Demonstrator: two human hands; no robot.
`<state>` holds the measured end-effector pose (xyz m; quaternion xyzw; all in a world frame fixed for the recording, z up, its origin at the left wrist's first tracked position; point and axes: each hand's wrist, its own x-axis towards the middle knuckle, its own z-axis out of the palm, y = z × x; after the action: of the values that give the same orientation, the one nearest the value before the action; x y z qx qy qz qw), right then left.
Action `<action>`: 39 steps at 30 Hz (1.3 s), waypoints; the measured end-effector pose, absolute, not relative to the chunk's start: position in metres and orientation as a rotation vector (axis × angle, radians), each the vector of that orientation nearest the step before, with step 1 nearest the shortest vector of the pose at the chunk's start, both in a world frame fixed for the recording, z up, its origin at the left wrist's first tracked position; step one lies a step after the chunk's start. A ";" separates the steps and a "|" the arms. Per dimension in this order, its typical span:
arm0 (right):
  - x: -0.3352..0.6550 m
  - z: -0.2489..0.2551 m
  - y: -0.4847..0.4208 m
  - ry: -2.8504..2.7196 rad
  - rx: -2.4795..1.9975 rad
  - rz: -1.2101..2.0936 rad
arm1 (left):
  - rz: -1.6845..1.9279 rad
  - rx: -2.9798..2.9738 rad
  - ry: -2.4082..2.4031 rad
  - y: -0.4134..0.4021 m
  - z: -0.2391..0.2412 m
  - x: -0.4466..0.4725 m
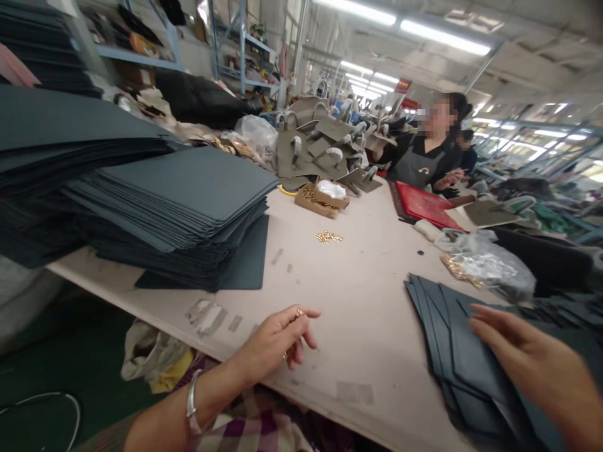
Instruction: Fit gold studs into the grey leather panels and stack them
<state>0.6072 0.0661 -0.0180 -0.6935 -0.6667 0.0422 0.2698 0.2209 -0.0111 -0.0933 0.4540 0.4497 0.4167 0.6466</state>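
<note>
My left hand (281,339) rests on the near edge of the pale worktable (358,295), its fingers curled in a pinch on a small gold piece. My right hand (532,367) lies with fingers stretched flat over a fanned pile of dark grey cut sheets (452,351) at the right. A tall stack of the same dark sheets (188,207) stands at the left of the table. A small heap of gold fittings (328,236) lies loose in the middle.
A cardboard box of gold fittings (320,199) and a pile of grey bag parts (320,150) sit further back. A clear plastic bag (490,263) lies at the right. A co-worker in a dark apron (424,164) works by a red mat (424,204).
</note>
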 end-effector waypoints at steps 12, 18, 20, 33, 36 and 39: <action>0.360 -0.070 0.027 -1.944 -1.015 1.109 | 1.047 1.310 1.172 -0.022 -0.085 0.198; 0.351 -0.082 0.030 -1.889 -1.005 1.072 | 1.148 0.727 0.898 -0.013 -0.101 0.185; 0.351 -0.088 0.027 -1.874 -1.029 1.025 | 1.237 0.563 0.861 -0.011 -0.101 0.183; 0.317 -0.111 -0.002 -1.661 -1.017 1.387 | 1.565 0.255 0.620 -0.008 -0.095 0.192; 0.321 -0.114 0.002 -1.684 -1.016 1.357 | 1.547 0.336 0.588 -0.012 -0.098 0.187; 0.331 -0.112 0.010 -1.764 -1.013 1.231 | 1.445 0.453 0.642 -0.017 -0.100 0.175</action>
<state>0.3315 0.0095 -0.1122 -0.3954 -0.6885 0.4804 0.3726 0.1748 -0.0172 -0.1002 0.2020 0.2860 0.6439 0.6804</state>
